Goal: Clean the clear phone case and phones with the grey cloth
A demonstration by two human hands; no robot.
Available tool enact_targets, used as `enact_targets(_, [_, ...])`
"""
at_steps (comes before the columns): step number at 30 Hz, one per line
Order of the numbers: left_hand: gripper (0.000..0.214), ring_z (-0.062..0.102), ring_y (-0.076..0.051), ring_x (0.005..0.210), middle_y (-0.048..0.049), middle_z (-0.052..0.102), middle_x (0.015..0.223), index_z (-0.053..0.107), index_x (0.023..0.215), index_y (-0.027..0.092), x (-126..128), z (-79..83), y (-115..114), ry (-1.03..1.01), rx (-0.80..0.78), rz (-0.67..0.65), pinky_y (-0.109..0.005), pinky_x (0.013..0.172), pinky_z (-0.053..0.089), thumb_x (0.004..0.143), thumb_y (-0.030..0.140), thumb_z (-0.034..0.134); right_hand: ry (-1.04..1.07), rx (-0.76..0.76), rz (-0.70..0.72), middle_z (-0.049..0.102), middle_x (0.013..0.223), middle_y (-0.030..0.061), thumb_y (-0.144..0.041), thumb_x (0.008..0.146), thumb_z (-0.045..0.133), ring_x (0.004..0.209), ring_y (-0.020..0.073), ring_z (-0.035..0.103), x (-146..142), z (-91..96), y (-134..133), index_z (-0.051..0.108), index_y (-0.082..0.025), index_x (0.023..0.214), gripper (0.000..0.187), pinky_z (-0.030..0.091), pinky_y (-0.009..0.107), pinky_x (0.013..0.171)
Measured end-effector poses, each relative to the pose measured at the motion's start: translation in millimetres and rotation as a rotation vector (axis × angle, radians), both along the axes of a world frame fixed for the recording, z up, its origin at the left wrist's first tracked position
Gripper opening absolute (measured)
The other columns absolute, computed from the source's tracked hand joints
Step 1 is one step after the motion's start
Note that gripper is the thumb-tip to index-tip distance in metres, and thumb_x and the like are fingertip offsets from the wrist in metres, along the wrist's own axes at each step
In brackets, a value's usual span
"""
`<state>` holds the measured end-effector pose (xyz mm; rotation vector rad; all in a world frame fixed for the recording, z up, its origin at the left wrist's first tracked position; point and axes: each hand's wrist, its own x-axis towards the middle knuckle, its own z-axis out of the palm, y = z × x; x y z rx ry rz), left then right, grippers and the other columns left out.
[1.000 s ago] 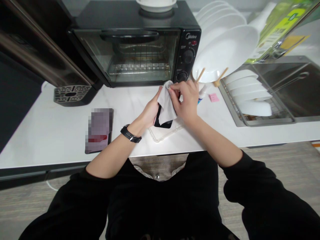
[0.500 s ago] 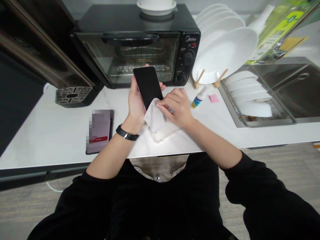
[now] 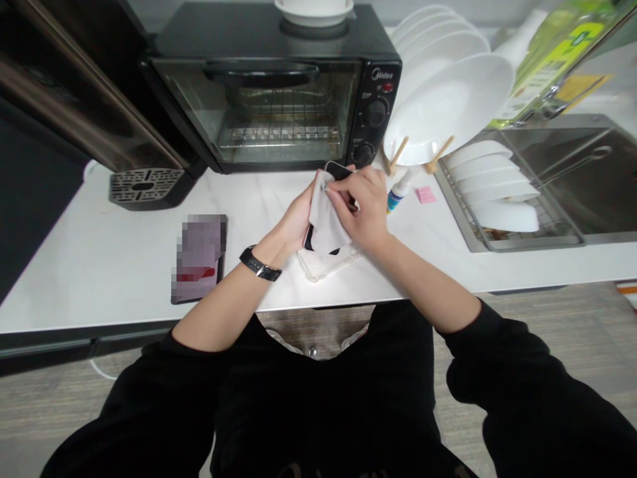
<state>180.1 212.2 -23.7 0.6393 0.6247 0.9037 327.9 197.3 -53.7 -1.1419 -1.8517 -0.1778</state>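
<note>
White marble countertop, black Midea toaster oven, pixelated flat object, clear plastic tray, pink sticky note

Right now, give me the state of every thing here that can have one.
toaster oven, door shut
phone, held in left hand, partly covered
cloth, pinched against phone by right hand
clear phone case, off the phone, lying flat
wristwatch, strapped on left wrist

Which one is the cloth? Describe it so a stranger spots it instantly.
On the white marble counter, before the black Midea toaster oven, the pale grey cloth hangs limp, pinched by the right hand against a black smartphone in the left hand. It is the only loose fabric there.
</note>
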Motion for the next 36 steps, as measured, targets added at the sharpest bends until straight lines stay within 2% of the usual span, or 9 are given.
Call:
enact_targets(4, [0.054,0.078,-0.025,0.114,-0.0030,0.081,0.116,0.067,0.144,0.023,-4.3,7.0,3.8,-0.047,0.039,-0.109,-0.039,0.101,0.064,0.115,0.052,0.032,-0.117,-0.007,0.190,0.074,0.088,0.0013,-0.044,0.112,0.049,0.099,0.0240,0.062,-16.7,-3.6,-5.5,0.073,-0.026,0.100,0.033,0.041,0.046,0.098])
enact_targets(11, [0.070,0.081,-0.024,0.093,-0.0065,0.081,0.093,0.065,0.145,0.020,-17.9,16.9,17.2,-0.058,0.029,0.049,-0.036,0.081,0.067,0.112,0.065,0.022,-0.409,-0.056,0.340,0.076,0.081,0.0013,-0.031,0.111,0.053,0.085,0.0196,0.061,-4.1,7.5,-52.9,0.074,-0.023,0.091,0.030,0.044,0.038,0.090])
enact_targets(17, [0.070,0.081,-0.023,0.082,-0.0074,0.081,0.091,0.068,0.138,0.019,-24.1,21.0,15.0,-0.094,-0.033,-0.092,-0.033,0.070,0.067,0.111,0.068,0.027,0.077,-0.156,-0.151,0.068,0.074,-0.0014,-0.035,0.103,0.068,0.074,0.0181,0.063,65.4,14.0,-137.8,0.073,-0.023,0.095,0.015,0.049,0.034,0.078])
enact_targets(20, [0.066,0.081,-0.024,0.080,-0.0086,0.081,0.092,0.068,0.137,0.018,-20.8,24.4,7.7,-0.060,-0.039,-0.165,-0.035,0.070,0.067,0.109,0.068,0.035,0.057,-0.229,-0.386,0.071,0.078,0.0023,-0.040,0.102,0.065,0.077,0.0217,0.066,101.6,9.0,-151.3,0.076,-0.022,0.097,0.022,0.052,0.037,0.079])
enact_targets(23, [0.051,0.081,-0.023,0.086,-0.0083,0.082,0.094,0.070,0.135,0.018,-19.1,31.5,-7.9,-0.020,-0.021,-0.128,-0.034,0.075,0.067,0.109,0.057,0.049,-0.027,-0.314,-0.409,0.080,0.103,0.0113,-0.036,0.104,0.058,0.096,0.0278,0.073,115.7,3.4,-153.7,0.080,-0.020,0.111,0.029,0.057,0.045,0.090])
enact_targets(26, [0.042,0.081,-0.023,0.097,-0.0108,0.083,0.104,0.072,0.127,0.015,-21.4,38.4,-34.4,0.019,-0.025,-0.047,-0.032,0.080,0.067,0.106,0.048,0.059,0.113,-0.227,-0.455,0.078,0.125,0.0158,-0.038,0.106,0.055,0.121,0.0319,0.071,90.9,6.9,-161.4,0.078,-0.021,0.122,0.033,0.054,0.054,0.111])
enact_targets(29, [0.045,0.081,-0.025,0.105,-0.0145,0.082,0.117,0.073,0.127,0.013,-21.4,37.5,-66.3,0.079,-0.006,0.004,-0.032,0.085,0.066,0.106,0.051,0.060,0.334,-0.297,-0.236,0.076,0.134,0.0112,-0.043,0.105,0.060,0.131,0.0290,0.069,37.5,17.4,-173.7,0.073,-0.027,0.130,0.033,0.052,0.054,0.118])
enact_targets(33, [0.051,0.077,-0.027,0.119,-0.0136,0.080,0.130,0.072,0.131,0.014,-12.0,20.7,-101.9,0.137,0.121,0.130,-0.037,0.101,0.063,0.106,0.056,0.059,0.416,-0.550,0.114,0.047,0.171,0.0151,-0.057,0.089,0.081,0.147,0.0322,0.059,-24.0,21.0,-179.0,0.031,-0.030,0.169,0.098,0.054,0.055,0.120])
enact_targets(36, [0.049,0.065,-0.026,0.142,-0.0113,0.074,0.144,0.072,0.133,0.018,-3.8,6.7,-116.6,0.210,0.166,0.180,-0.038,0.121,0.050,0.106,0.056,0.060,0.418,-0.528,0.063,0.041,0.175,0.0143,-0.051,0.092,0.078,0.163,0.0317,0.040,-39.6,13.8,-174.5,0.024,-0.029,0.172,0.099,0.041,0.056,0.132])
